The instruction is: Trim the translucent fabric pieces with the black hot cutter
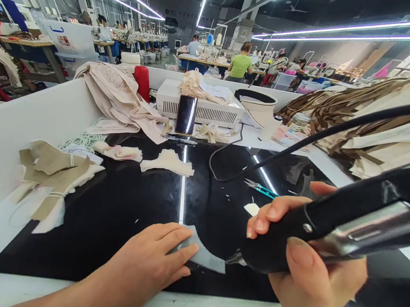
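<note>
My left hand [160, 250] lies flat on a curved pale grey fabric piece [207, 258], pressing it to the glossy black sheet [121, 213]. Part of the piece is hidden under the fingers. My right hand [310, 274] is wrapped around a thick black corded handheld tool [276, 242] with a bright metal side plate. Its narrow metal tip is at the right end of the grey piece, touching or very close to it. A small white scrap [251, 209] and teal-handled thread snips [260, 188] lie beyond the tool.
Tied fabric pieces [54, 171] lie at left, cream cut pieces [168, 162] farther back. A phone [186, 115] leans on a vented white box [165, 99]. The tool's black cable [308, 139] arches across the right side. Fabric heaps [117, 93] stand behind; people sit at distant sewing tables.
</note>
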Tool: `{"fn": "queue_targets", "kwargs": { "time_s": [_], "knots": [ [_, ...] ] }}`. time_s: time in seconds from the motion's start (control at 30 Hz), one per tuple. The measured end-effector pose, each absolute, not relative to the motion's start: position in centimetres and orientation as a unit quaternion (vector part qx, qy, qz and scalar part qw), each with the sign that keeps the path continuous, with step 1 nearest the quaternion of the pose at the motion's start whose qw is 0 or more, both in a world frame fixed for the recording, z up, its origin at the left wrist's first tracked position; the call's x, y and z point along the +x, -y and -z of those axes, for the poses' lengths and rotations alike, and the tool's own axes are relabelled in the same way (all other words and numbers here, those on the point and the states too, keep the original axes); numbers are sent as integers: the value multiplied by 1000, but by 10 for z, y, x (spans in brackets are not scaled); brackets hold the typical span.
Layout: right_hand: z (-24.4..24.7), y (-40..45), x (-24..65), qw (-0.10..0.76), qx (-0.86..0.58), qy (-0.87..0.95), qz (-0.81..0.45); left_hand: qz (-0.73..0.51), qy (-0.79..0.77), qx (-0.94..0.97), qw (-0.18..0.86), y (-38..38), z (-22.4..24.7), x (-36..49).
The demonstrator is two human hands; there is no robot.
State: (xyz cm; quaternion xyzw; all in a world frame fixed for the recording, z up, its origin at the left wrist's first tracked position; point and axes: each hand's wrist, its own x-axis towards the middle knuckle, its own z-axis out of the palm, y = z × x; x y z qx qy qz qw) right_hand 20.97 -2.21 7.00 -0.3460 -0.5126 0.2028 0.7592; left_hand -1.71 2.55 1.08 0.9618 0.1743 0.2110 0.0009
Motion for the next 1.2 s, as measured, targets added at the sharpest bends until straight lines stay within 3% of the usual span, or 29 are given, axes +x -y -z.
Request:
{"fn": "queue_targets", "kwargs": {
  "time_s": [0.8, 1.2],
  "knots": [
    [-69, 30, 208, 761, -361, 495, -216, -210, -175, 962, 16, -26, -7, -15],
    [-82, 17, 178, 749, -348, 501, -257, -259, -269, 914, 156, -46, -55, -47]
  ]
}}
